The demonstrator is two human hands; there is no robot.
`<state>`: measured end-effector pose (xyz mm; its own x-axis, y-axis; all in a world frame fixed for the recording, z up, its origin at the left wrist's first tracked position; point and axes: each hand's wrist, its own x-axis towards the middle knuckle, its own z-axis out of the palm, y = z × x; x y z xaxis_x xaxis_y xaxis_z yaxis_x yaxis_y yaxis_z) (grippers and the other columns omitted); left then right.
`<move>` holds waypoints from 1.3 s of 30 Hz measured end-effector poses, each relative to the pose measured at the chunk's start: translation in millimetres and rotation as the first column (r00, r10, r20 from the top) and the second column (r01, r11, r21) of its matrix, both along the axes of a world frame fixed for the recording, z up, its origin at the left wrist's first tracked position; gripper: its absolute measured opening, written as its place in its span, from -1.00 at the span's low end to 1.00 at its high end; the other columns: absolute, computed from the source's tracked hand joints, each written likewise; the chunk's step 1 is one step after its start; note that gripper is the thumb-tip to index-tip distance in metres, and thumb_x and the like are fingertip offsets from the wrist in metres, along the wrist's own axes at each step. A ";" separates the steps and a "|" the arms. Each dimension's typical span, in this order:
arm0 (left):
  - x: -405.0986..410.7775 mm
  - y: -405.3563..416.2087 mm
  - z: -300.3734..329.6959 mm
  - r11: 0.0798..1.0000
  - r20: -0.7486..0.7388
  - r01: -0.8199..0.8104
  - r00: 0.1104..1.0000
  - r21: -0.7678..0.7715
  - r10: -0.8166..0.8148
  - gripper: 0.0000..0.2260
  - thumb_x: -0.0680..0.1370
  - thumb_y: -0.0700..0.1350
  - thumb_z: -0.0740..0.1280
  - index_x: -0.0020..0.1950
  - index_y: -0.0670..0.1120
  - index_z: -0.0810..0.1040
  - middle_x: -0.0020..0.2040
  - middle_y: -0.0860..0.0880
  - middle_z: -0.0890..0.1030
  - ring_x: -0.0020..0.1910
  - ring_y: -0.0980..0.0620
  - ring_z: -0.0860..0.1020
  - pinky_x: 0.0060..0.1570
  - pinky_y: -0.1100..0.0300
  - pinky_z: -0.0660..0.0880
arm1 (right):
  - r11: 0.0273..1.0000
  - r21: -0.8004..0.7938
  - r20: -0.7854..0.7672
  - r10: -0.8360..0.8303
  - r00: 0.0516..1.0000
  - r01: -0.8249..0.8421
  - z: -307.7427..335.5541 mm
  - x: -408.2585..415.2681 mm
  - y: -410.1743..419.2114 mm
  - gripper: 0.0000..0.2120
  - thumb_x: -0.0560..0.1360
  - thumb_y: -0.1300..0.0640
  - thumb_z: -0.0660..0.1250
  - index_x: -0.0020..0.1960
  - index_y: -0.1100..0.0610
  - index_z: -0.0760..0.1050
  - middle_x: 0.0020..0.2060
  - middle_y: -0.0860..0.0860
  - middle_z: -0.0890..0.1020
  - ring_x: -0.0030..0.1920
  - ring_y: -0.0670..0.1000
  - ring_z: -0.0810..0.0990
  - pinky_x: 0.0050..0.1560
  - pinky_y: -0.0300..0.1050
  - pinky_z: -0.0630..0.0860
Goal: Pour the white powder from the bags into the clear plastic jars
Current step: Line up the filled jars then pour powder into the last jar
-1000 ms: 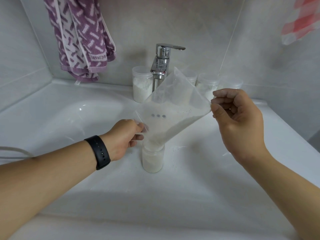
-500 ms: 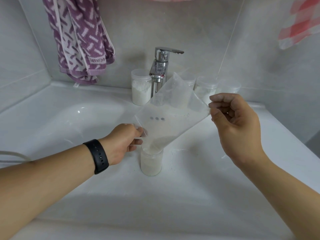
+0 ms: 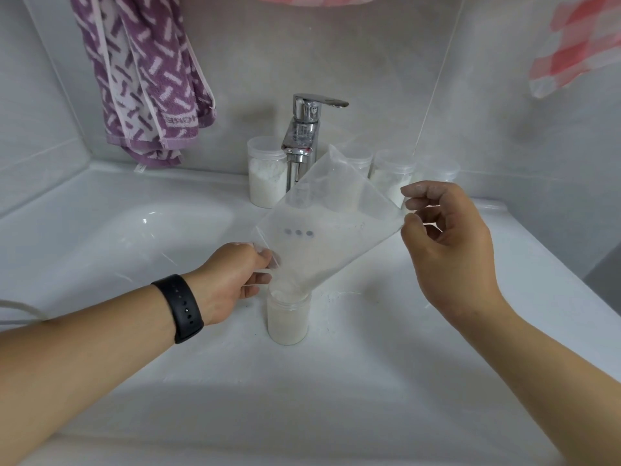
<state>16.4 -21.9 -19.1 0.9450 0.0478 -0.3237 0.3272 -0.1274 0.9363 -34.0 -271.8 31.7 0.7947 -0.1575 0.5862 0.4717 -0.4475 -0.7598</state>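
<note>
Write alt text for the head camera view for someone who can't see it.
Two bare hands tilt a clear plastic bag so white powder funnels into an open jar on a white sink counter; the left hand pinches its lower corner, the right hand its raised corner. Filled jars flank a chrome faucet behind.

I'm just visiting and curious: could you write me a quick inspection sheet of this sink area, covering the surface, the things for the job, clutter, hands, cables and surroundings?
Surface: white sink counter, powder dusted beside the open jar.
Job's things: clear bag tilted, its corner in the open jar, which looks nearly full; filled jar beside the faucet, more jars behind the bag.
Clutter: nothing seen.
Hands: left hand pinches the bag's lower edge; right hand pinches its upper corner.
Cables: a pale cord at the left edge.
Surroundings: purple towel, checked cloth, grey walls.
</note>
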 end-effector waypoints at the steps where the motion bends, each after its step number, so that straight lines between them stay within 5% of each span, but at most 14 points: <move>1: 0.3 -0.3 -0.2 1.000 0.001 0.002 1.000 0.000 -0.002 -0.79 0.67 -0.17 0.22 -0.06 -0.06 0.63 0.05 -0.02 0.64 -0.15 0.05 0.55 -0.20 0.21 0.41 | 1.000 0.000 0.001 -0.002 1.000 0.002 0.3 0.0 0.0 -0.65 0.56 0.36 0.27 0.10 -0.10 0.52 0.03 -0.08 0.60 -0.12 -0.16 0.55 -0.18 -0.39 0.42; 15: -1.7 -2.2 0.6 1.000 0.005 0.002 1.000 -0.004 -0.002 -0.78 0.68 -0.16 0.22 -0.07 -0.06 0.62 0.03 -0.01 0.63 -0.17 0.06 0.55 -0.18 0.21 0.42 | 1.000 0.007 0.053 -0.004 0.999 0.004 -1.8 1.2 0.3 -0.63 0.60 0.31 0.30 0.07 -0.21 0.48 0.03 -0.07 0.57 -0.06 -0.13 0.55 -0.15 -0.34 0.42; 31: -2.2 -0.2 2.7 0.999 0.019 0.018 1.000 0.026 -0.019 -0.79 0.65 -0.13 0.27 -0.13 0.02 0.63 -0.04 0.06 0.64 -0.10 0.02 0.54 -0.15 0.18 0.41 | 1.000 0.018 0.121 -0.012 0.993 0.010 0.3 0.4 -0.4 -0.65 0.61 0.30 0.32 0.12 -0.18 0.46 0.03 -0.08 0.56 0.02 -0.04 0.57 -0.01 0.12 0.60; 39: -1.0 -0.1 3.0 0.999 -0.011 0.024 1.000 -0.038 -0.024 -0.74 0.64 -0.17 0.22 -0.07 -0.04 0.69 -0.02 0.06 0.68 -0.13 0.05 0.56 -0.11 0.18 0.41 | 0.999 0.037 0.132 0.004 0.991 -0.009 -1.3 -1.0 0.8 -0.66 0.60 0.30 0.31 0.14 -0.14 0.45 0.02 -0.08 0.55 0.00 -0.07 0.55 -0.04 0.17 0.60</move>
